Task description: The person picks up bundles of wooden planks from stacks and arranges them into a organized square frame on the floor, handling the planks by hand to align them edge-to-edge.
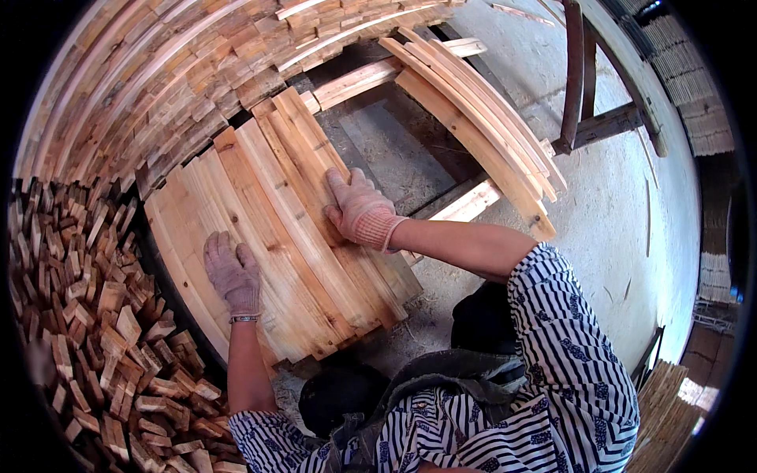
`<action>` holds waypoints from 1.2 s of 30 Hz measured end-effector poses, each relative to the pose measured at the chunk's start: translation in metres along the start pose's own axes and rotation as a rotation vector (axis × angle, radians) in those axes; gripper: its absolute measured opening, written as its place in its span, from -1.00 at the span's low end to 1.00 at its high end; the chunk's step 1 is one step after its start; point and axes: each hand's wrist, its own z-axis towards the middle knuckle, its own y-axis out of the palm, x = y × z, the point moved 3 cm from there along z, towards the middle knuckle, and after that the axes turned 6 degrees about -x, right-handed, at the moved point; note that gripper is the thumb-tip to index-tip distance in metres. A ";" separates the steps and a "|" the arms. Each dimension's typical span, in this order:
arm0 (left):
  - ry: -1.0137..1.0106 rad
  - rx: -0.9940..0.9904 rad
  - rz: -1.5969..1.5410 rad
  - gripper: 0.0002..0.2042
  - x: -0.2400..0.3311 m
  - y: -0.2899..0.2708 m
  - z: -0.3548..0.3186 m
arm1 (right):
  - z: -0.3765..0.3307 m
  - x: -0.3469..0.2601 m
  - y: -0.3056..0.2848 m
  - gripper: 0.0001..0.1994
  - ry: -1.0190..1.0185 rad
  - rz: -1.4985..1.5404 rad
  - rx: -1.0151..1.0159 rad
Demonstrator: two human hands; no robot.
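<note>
Several pale wooden planks (pixel 272 197) lie side by side in a flat row in front of me. My left hand (pixel 233 272), in a worn knit glove, rests flat on the planks at the left part of the row, its fingers stretched out. My right hand (pixel 363 209), in a pinkish glove, lies on the right part of the row near its edge. Its fingers and thumb are apart, touching the plank, with nothing seen held in them. The planks' near ends are uneven.
Long loose boards (pixel 481 118) lie across wooden rails (pixel 469 201) at the far right. A tall stack of planks (pixel 181 79) stands behind, at the left. A heap of short offcuts (pixel 118 355) fills the near left. A dark wooden frame (pixel 599 126) stands at the right.
</note>
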 end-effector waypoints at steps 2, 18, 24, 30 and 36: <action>-0.039 -0.047 0.016 -0.63 0.009 -0.002 0.007 | -0.003 0.013 -0.008 -0.52 0.011 0.040 -0.029; 0.045 -0.026 -0.044 -0.64 0.003 -0.008 0.002 | -0.016 0.195 -0.185 -0.16 0.237 -0.663 0.195; 0.011 -0.036 -0.019 -0.63 0.000 0.003 0.004 | -0.006 0.206 -0.172 -0.11 0.306 -0.716 0.309; 0.058 0.007 -0.022 -0.62 0.001 0.002 0.000 | -0.024 0.174 -0.182 -0.22 0.333 -0.486 0.224; 0.022 -0.006 0.000 -0.62 0.000 0.003 0.000 | -0.020 0.145 -0.125 -0.13 0.150 -0.227 -0.006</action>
